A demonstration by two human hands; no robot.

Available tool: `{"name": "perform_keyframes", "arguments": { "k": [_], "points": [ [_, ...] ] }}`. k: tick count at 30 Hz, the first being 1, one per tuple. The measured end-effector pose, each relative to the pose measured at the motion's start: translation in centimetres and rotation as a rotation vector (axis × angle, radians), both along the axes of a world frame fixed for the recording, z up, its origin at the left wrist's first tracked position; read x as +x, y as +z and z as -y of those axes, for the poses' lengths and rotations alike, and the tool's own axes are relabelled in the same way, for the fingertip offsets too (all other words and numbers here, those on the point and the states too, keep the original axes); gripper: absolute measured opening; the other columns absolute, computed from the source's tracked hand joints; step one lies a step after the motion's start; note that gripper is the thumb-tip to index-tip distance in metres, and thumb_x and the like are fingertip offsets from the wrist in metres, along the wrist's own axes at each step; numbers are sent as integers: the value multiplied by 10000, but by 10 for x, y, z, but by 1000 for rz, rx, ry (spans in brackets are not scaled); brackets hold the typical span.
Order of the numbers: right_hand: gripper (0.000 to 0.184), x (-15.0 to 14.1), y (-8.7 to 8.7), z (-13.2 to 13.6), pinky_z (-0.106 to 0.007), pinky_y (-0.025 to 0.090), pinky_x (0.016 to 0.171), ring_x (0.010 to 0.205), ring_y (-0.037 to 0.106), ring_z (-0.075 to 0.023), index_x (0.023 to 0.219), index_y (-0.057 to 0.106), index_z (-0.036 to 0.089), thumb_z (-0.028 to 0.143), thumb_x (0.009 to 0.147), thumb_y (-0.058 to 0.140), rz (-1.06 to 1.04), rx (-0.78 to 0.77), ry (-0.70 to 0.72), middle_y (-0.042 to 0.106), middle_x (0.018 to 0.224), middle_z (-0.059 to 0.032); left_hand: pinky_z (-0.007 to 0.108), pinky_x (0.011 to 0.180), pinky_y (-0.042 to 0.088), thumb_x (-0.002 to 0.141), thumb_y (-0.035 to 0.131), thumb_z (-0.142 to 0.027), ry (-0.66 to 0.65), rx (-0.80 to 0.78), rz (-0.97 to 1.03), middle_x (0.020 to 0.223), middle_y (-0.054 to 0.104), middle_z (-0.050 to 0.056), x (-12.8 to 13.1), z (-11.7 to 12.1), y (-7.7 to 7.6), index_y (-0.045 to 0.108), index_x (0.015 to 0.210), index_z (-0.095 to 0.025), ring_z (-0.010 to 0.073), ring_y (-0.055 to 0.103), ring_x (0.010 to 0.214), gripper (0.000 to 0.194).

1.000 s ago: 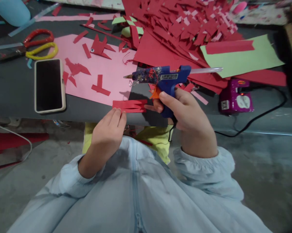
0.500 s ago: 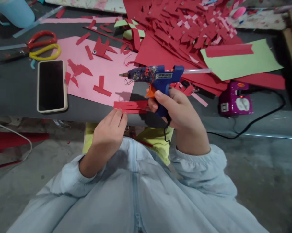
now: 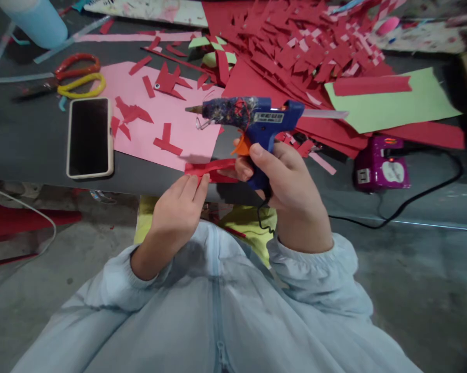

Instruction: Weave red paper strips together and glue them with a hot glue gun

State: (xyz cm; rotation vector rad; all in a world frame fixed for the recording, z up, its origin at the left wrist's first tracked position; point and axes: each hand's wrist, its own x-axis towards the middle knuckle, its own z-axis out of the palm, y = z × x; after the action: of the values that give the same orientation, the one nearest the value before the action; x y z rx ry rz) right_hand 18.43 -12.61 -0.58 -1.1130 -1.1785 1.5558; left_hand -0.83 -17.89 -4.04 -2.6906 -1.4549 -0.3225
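Observation:
My right hand (image 3: 291,176) is wrapped round the handle of a blue hot glue gun (image 3: 266,122), a finger by its orange trigger. The metal nozzle points left above pink paper, and a clear glue stick juts out behind. My left hand (image 3: 181,204) is closed at the fingertips on a red paper strip (image 3: 217,166) at the table's front edge. The strip's upper part looks raised or folded; its right end is partly behind my right fingers. On the pink paper (image 3: 140,140) lie a red paper fish (image 3: 171,83) with an eye and several red scraps.
A phone (image 3: 90,137) and scissors (image 3: 78,77) lie left, below a bottle of blue liquid (image 3: 42,23). Red paper sheets and cut pieces (image 3: 295,46) are heaped at the back. Green paper (image 3: 392,111) and a purple power adapter (image 3: 381,163) with a black cord are right.
The glue gun has shifted slightly left relative to the table. The red strip's upper part has lifted or creased under my left fingers. The whole view has shifted a little.

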Motion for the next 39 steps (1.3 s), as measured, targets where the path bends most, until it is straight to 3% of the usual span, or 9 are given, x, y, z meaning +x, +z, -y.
{"name": "perform_keyframes", "arguments": {
  "k": [5, 9, 12, 16, 19, 25, 32, 39],
  "points": [
    [380, 20, 6, 13, -330, 575, 694, 544, 473, -97, 685, 504, 239, 540, 792, 712, 89, 12, -71, 477, 589, 43, 389, 958, 544, 956, 396, -140, 0, 1, 26, 1180, 660, 202, -2, 1, -3, 526, 1340, -27, 265, 614, 1130, 421],
    [377, 36, 7, 25, -359, 605, 701, 530, 457, -94, 663, 515, 225, 518, 814, 695, 139, 27, -111, 452, 583, 50, 394, 966, 543, 951, 396, -142, 8, 11, 38, 1187, 660, 195, -3, 1, -6, 514, 1349, -35, 259, 619, 1127, 429],
    [388, 45, 3, 35, -369, 610, 703, 567, 537, -123, 670, 505, 228, 542, 810, 686, 245, 4, -106, 465, 578, 46, 400, 979, 541, 949, 397, -138, 27, 18, 46, 1192, 658, 202, -3, 3, -7, 531, 1327, -28, 267, 616, 1151, 416],
    [414, 50, -3, 45, -314, 545, 568, 606, 629, -171, 664, 517, 233, 599, 809, 647, 464, -19, -41, 569, 596, 2, 396, 974, 549, 945, 409, -143, 33, 18, 37, 1216, 654, 207, -2, 3, -7, 533, 1323, -25, 270, 618, 1161, 415],
    [387, 49, -6, 49, -284, 466, 498, 582, 614, -169, 720, 571, 216, 585, 830, 606, 634, -11, 22, 650, 648, -38, 396, 964, 556, 936, 418, -132, 23, 39, 16, 1208, 660, 209, -2, 3, -6, 538, 1315, -13, 274, 624, 1147, 415],
    [438, 42, -11, 47, -278, 387, 490, 543, 553, -155, 671, 557, 193, 576, 879, 512, 858, 67, 99, 633, 621, -41, 389, 928, 571, 920, 438, -107, -3, 102, 13, 1170, 667, 228, -1, 2, -5, 538, 1290, 43, 284, 640, 1097, 412],
    [418, 38, -9, 43, -292, 369, 495, 526, 516, -152, 620, 517, 206, 525, 887, 478, 958, 108, 148, 588, 599, -44, 385, 924, 569, 936, 414, -103, 7, 74, 32, 1198, 655, 230, -1, 2, -6, 492, 1334, 32, 272, 629, 1117, 427],
    [338, 34, -5, 42, -289, 390, 525, 573, 563, -165, 679, 526, 206, 465, 895, 499, 929, 132, 165, 640, 660, -51, 343, 905, 559, 949, 411, -138, 35, 107, 41, 1164, 663, 195, -2, 2, -10, 479, 1362, -23, 252, 637, 1094, 434]
  ]
}}
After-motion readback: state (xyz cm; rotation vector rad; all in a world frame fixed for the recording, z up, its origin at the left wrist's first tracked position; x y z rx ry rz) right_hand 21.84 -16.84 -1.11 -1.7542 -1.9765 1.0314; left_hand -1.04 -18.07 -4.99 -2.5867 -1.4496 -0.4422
